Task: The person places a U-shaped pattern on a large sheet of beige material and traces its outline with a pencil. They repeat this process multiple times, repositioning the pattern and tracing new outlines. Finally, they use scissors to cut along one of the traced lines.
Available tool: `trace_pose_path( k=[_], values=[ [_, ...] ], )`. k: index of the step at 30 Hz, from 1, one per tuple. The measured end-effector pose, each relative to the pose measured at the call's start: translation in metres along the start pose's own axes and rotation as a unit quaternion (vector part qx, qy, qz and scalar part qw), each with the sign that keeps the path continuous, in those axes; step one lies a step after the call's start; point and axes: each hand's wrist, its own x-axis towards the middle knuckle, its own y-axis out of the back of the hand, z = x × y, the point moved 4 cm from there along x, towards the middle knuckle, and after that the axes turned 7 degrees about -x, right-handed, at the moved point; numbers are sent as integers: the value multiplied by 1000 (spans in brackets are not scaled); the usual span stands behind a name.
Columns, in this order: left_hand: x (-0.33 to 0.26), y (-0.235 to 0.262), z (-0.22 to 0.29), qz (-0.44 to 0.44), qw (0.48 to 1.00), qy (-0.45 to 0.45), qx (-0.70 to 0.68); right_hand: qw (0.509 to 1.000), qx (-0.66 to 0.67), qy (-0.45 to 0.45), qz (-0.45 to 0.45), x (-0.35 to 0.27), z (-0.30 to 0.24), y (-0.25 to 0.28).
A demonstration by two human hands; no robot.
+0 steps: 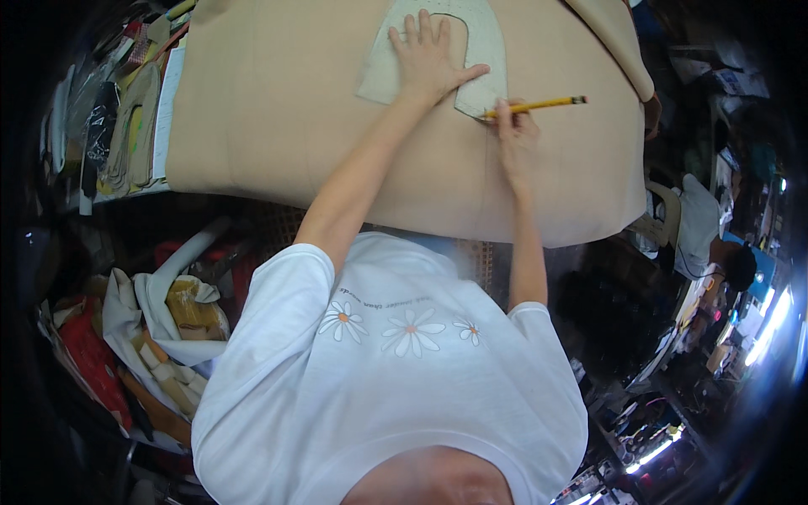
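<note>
A large sheet of tan material (278, 109) covers the table in front of me. On it lies a pale grey U-shaped pattern piece (484, 38). My left hand (427, 57) presses flat on that pattern, fingers spread. My right hand (515, 135) grips a yellow pencil (539, 105), whose tip touches the tan sheet at the pattern's lower right edge.
A stack of cut pattern pieces and papers (139, 126) lies at the table's left end. Below the table on the left sits a pile of fabric scraps and rolls (160, 337). Another person (715, 244) sits at the right amid cluttered shelves.
</note>
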Motion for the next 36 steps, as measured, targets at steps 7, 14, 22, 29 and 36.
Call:
trace_pose_path(
  k=[7,14,22,29,36],
  values=[
    [-2,2,4,-14,998,18,52,985,-145,84,39,42,-48,43],
    [-8,4,3,-22,998,8,50,921,-142,332,-148,38,-123,-107],
    [-3,12,7,-48,998,26,13,870,-322,351,-123,55,-123,-138],
    [3,12,7,-53,997,47,15,940,-193,222,-172,193,-103,-143],
    [2,12,8,-27,999,44,-16,952,-232,186,-72,275,-57,-91]
  ],
)
